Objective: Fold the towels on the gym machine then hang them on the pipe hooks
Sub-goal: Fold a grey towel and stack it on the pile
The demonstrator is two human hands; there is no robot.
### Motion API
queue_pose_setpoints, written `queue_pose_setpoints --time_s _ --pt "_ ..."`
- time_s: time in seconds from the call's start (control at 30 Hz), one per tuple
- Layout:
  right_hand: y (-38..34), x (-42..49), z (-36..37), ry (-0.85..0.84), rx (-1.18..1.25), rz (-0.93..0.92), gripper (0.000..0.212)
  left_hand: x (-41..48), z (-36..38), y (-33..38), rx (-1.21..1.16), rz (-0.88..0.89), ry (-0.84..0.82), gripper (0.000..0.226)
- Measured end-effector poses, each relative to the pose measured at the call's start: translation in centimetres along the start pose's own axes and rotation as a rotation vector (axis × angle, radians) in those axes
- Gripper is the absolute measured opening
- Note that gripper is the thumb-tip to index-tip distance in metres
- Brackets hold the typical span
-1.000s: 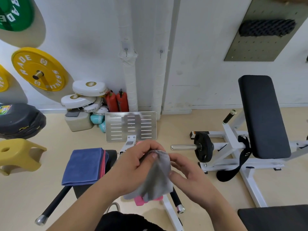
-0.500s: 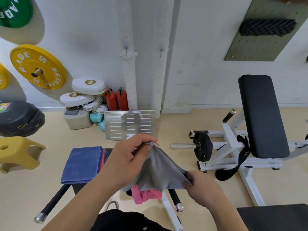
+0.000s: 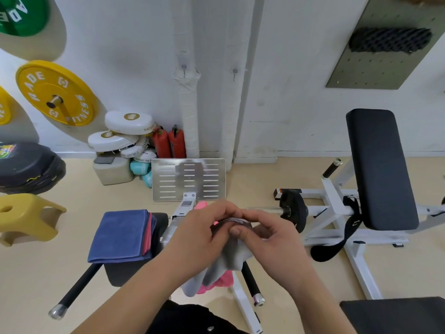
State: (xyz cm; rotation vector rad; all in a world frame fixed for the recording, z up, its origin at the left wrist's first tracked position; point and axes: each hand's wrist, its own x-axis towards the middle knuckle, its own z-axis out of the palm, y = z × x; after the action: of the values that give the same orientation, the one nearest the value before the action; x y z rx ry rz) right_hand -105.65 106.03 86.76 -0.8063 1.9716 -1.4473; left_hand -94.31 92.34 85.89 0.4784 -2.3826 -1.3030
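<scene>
Both hands meet over the gym machine (image 3: 185, 208) at the centre of the head view. My left hand (image 3: 202, 235) and my right hand (image 3: 267, 239) pinch the top edge of a grey towel (image 3: 231, 259), which hangs down bunched between them. A pink towel (image 3: 216, 283) lies under it on the machine, mostly hidden. A folded blue towel (image 3: 120, 235) rests on a red one (image 3: 149, 235) on the machine's black pad to the left. Two small hooks (image 3: 184, 68) (image 3: 235, 71) sit on the white wrapped pipes (image 3: 189, 112) at the wall.
A slotted metal footplate (image 3: 189, 179) stands ahead of the machine. A white bench with a black pad (image 3: 378, 169) and a weight plate (image 3: 292, 210) is at the right. A yellow stool (image 3: 26, 215), boxing pads (image 3: 125, 131) and wall-hung plates (image 3: 54, 92) fill the left.
My hands, spread apart with the grey towel stretched between them half a second ago, have come back together at its top edge, and the towel now hangs doubled.
</scene>
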Motion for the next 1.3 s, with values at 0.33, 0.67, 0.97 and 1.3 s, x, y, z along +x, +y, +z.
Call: queue_pose_setpoints --time_s 0.33,0.67,0.97,1.3 --pt "0.9 0.5 -0.4 0.041 0.09 0.05 0.012 -0.4 0.1 -2.3 0.062 -0.148 -0.147 0.031" --pt "3.9 2.3 -2.8 0.366 0.008 0.054 0.012 -1.5 -0.6 -7.3 0.374 -0.332 -0.233 0.01" --pt "5.3 3.1 -6.9 0.431 -0.017 0.084 0.026 -3.0 -1.7 -10.3 0.326 -0.434 -0.219 0.014" --pt "7.2 2.5 -7.7 0.367 0.024 0.204 0.016 -2.0 -3.9 -8.7 0.022 -0.412 0.144 0.007"
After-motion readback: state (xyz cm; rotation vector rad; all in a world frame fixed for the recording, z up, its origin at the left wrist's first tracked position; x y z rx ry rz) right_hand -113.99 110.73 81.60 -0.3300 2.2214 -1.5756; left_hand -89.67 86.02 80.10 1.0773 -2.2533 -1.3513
